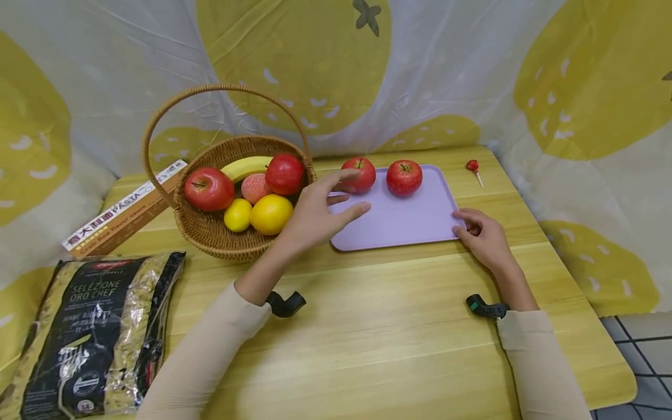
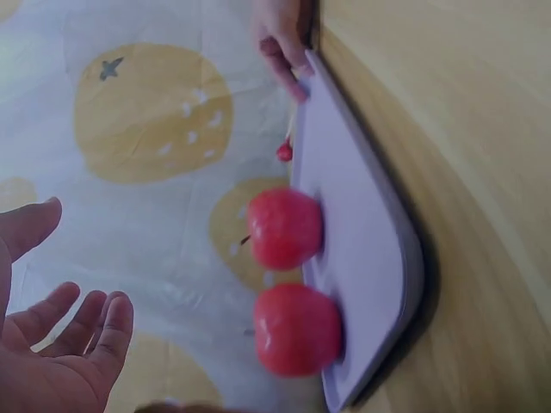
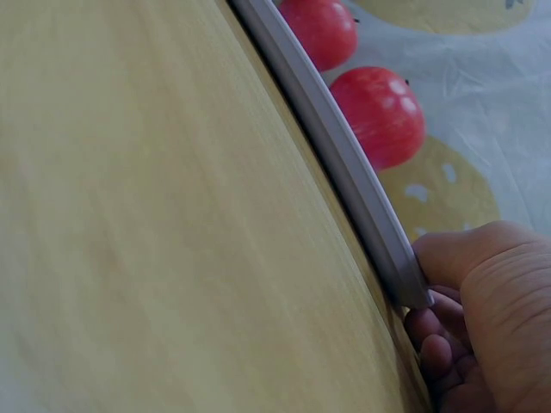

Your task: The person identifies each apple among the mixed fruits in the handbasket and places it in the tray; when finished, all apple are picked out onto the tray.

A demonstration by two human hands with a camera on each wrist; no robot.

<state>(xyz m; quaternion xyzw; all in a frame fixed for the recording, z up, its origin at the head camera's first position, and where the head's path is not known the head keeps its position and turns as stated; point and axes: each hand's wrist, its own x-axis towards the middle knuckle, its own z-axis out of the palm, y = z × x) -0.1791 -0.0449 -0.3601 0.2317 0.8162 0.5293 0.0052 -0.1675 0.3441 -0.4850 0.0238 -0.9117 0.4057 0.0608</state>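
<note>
A light purple tray [image 1: 399, 219] lies on the table with two red apples on it, a left apple [image 1: 362, 178] and a right apple [image 1: 404, 178]. My right hand [image 1: 485, 239] pinches the tray's near right corner; in the right wrist view the thumb [image 3: 456, 254] is on top of the rim and the fingers are beneath. Over the tray's left end hovers my left hand [image 1: 317, 213], its fingers spread and nothing in them. From the head view its fingers overlap the left apple, while the left wrist view shows the hand [image 2: 60, 353] apart from both apples.
Left of the tray stands a wicker basket [image 1: 220, 248] with a tall handle, holding apples, a banana, a peach-like fruit and yellow fruits. A pasta box [image 1: 126, 207] and a black-and-gold bag [image 1: 94, 332] lie farther left. A red lollipop [image 1: 473, 168] lies at the back right.
</note>
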